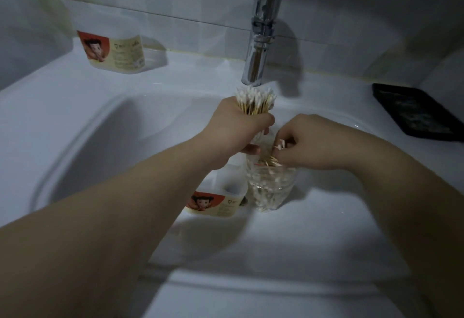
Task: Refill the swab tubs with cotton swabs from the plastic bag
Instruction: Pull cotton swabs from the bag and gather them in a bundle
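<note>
Wooden sticks with white tips made a fat bunch of cotton swabs. The left hand had its fingers wrapped tight round them, tips up, just under the shiny tap. The right hand was beside it, pinching a few more swabs at the top of the clear plastic bag. The bag stood in the white sink with loose swabs in its bottom. One swab tub with a cartoon label stood right beside the bag, partly under the left arm. A second tub sat far back on the sink's rim by the wall. A black tray lay off to the right.
</note>
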{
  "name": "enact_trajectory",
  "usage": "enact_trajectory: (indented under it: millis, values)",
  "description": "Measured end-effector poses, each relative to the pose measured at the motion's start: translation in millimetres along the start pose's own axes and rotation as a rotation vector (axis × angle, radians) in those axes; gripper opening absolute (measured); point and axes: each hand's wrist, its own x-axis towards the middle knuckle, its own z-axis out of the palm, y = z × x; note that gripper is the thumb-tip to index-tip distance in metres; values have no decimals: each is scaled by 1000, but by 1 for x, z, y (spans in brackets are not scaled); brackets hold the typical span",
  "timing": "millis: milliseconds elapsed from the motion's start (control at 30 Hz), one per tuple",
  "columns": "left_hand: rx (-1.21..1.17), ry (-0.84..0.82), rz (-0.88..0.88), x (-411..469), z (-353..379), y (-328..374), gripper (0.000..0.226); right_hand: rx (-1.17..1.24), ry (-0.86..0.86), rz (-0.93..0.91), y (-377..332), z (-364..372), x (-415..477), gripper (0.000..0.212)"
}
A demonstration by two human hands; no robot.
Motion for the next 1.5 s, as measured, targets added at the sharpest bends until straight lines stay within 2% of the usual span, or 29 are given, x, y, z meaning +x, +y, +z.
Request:
enact_trajectory:
  millis: [167, 367, 533, 800, 967, 1067, 1200, 1367, 1500]
  values:
    - [45, 23, 12, 2, -1, -1, 20, 80, -5, 13, 7, -7, -1, 22]
    - [69, 64, 17, 6, -2, -6, 15, 148, 100, 24, 6, -7, 1, 11]
    - [169, 149, 38, 10, -4, -9, 20, 95, 133, 28, 8, -10, -1, 17]
    - [106, 252, 26, 11, -9, -7, 22, 128, 138, 51, 11, -19, -8, 14]
    - [68, 222, 15, 10, -6, -8, 17, 273, 224, 29, 9, -20, -9, 5]
    - [-31, 207, 5, 9, -6, -6, 9, 376, 257, 39, 9, -22, -9, 10]
    - [-122, 192, -1, 7, -4, -2, 12, 481, 269, 60, 12, -22, -9, 9]
    - [-81, 119, -19, 7, -2, -4, 8, 601, 355, 75, 16, -22, -6, 6]
    - [14, 76, -24, 6, 0, -9, 14, 690, 427, 62, 16, -24, -5, 13]
